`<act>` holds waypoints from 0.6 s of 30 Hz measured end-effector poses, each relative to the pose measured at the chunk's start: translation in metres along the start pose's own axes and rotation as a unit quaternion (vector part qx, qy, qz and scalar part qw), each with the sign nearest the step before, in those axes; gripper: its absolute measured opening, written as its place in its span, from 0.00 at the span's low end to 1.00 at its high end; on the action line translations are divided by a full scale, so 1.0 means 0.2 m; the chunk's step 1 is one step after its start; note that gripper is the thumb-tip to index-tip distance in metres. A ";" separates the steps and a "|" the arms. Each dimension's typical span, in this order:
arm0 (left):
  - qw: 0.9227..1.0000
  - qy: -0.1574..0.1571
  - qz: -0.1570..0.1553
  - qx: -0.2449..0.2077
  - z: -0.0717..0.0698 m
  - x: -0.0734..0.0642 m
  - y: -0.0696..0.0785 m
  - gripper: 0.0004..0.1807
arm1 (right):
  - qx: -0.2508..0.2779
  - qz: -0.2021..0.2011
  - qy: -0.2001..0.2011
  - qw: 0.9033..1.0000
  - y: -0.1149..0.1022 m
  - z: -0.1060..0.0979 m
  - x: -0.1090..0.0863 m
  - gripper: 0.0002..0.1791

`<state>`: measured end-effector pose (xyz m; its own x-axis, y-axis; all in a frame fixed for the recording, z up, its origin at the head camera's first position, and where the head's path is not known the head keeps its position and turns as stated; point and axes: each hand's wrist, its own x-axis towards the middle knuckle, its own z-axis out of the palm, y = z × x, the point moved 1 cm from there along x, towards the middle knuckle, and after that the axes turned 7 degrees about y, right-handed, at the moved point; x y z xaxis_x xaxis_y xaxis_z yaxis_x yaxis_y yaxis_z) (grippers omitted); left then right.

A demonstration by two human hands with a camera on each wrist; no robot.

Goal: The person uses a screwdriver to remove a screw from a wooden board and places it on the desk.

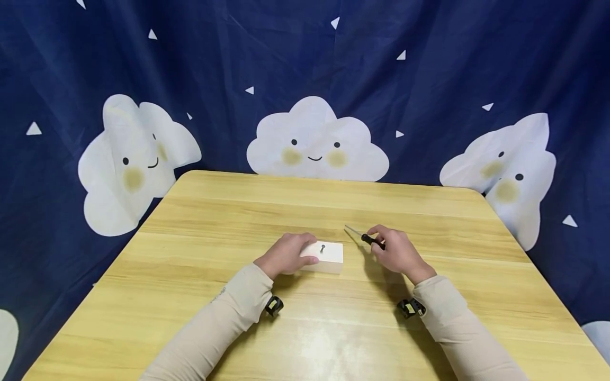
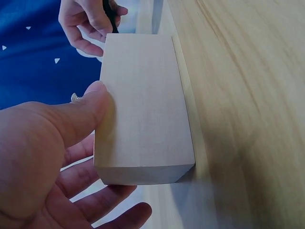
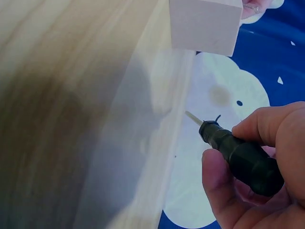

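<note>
A pale wooden block lies on the table, with a dark screw standing up from its top face. My left hand grips the block's left end, thumb on the near side and fingers around the far side. In the left wrist view the block's long side faces the camera, with the thumb pressed along its edge. To the right of the block, my right hand holds a screwdriver by its black handle between thumb and fingers. Its thin metal shaft points up and left, away from the block.
The wooden table has rounded far corners. Behind it hangs a dark blue curtain printed with white clouds and small triangles. Dark wrist-worn devices sit below the left sleeve and the right sleeve.
</note>
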<state>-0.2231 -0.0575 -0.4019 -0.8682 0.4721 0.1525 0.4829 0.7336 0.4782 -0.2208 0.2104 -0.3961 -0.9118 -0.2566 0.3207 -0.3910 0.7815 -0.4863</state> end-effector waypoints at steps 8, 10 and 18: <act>1.000 0.000 -0.001 0.001 0.01 0.01 -0.01 0.26 | -0.018 -0.023 0.017 0.999 -0.01 -0.03 0.01 0.14; 1.000 0.000 -0.001 0.002 0.01 0.01 -0.01 0.27 | -0.019 -0.029 0.023 0.999 -0.01 -0.04 0.02 0.14; 1.000 -0.002 -0.003 0.003 0.01 0.00 -0.01 0.27 | -0.017 -0.030 0.059 0.998 -0.02 -0.06 0.04 0.13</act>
<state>-0.2244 -0.0572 -0.4039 -0.8701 0.4707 0.1461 0.4793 0.7389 0.4737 -0.2243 0.2134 -0.3819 -0.8652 -0.2365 0.4422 -0.4381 0.7856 -0.4369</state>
